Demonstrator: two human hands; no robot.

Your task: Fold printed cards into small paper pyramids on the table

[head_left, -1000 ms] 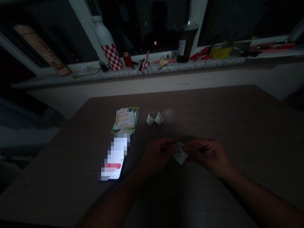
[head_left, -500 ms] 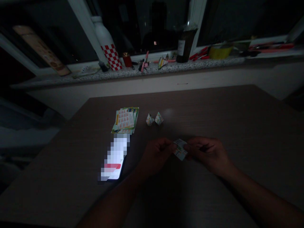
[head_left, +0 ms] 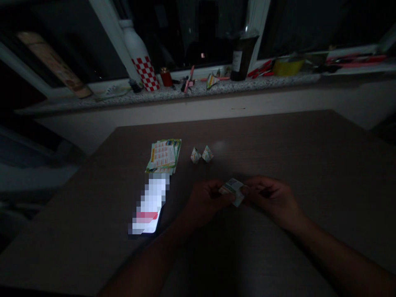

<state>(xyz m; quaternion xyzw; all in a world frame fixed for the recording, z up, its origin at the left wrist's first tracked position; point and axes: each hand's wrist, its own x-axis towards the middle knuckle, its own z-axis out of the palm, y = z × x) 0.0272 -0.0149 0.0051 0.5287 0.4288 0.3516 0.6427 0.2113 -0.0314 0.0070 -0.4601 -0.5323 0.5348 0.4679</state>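
Between my two hands is a small folded piece of printed paper [head_left: 235, 187], light with green and orange print and a dark square patch. My left hand [head_left: 208, 201] pinches its left side, thumb on top. On its right side, my right hand [head_left: 269, 196] grips it between thumb and fingers. Just beyond my hands stand two small pointed folded-paper shapes [head_left: 207, 154], side by side on the table. A stack of printed paper sheets [head_left: 163, 156] lies to their left. The room is dim, so the paper's finer creases are hard to make out.
A lit phone [head_left: 151, 202] lies on the wooden table [head_left: 278, 140], left of my hands. Along the granite windowsill [head_left: 192, 91] stand a white bottle with red checks [head_left: 140, 57], a small red jar [head_left: 166, 77], a dark container [head_left: 240, 62] and a yellow roll [head_left: 287, 67].
A flap of the paper has opened out toward the left, showing more printed surface. My left thumb has shifted onto it. The phone, stack and two folded shapes stay put.
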